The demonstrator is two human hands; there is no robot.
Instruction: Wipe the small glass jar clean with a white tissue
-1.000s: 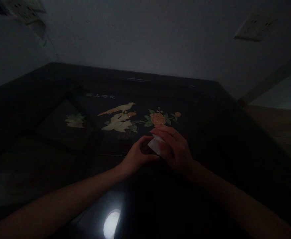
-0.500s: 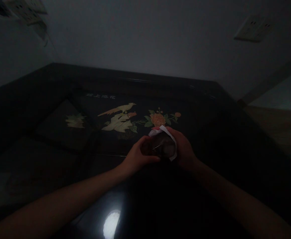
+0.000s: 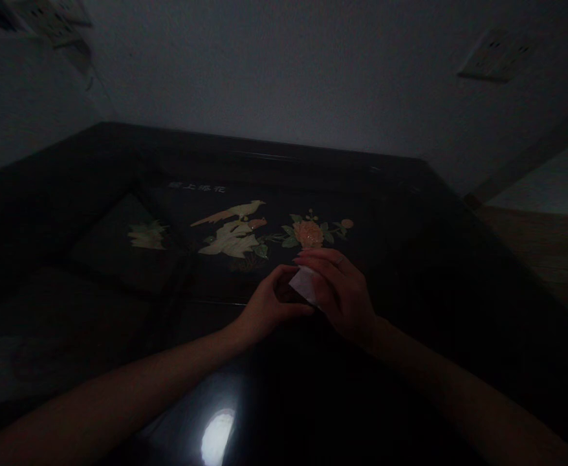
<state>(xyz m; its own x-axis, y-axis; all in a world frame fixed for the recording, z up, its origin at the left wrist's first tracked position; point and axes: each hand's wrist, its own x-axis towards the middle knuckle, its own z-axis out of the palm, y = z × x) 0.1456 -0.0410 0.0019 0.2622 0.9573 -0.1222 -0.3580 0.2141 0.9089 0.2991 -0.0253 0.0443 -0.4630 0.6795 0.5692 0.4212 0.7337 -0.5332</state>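
White tissue (image 3: pixel 303 285), pinched in the right hand (image 3: pixel 346 290), lay just right of the curled left hand (image 3: pixel 263 303), whose hold was indiscernible.

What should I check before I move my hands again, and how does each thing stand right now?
1. Grip on the white sheet: ok, the right hand holds it.
2. Left hand placed close by, thumb and fingers curved: ok.
3. What, if anything, the left hand curls round: cannot tell, too dark.
4. Light on the work: not ok, the scene is very dim.
5. Right hand off the flower: cannot tell, they meet in this view.
6. Bird uncovered by either hand: ok.
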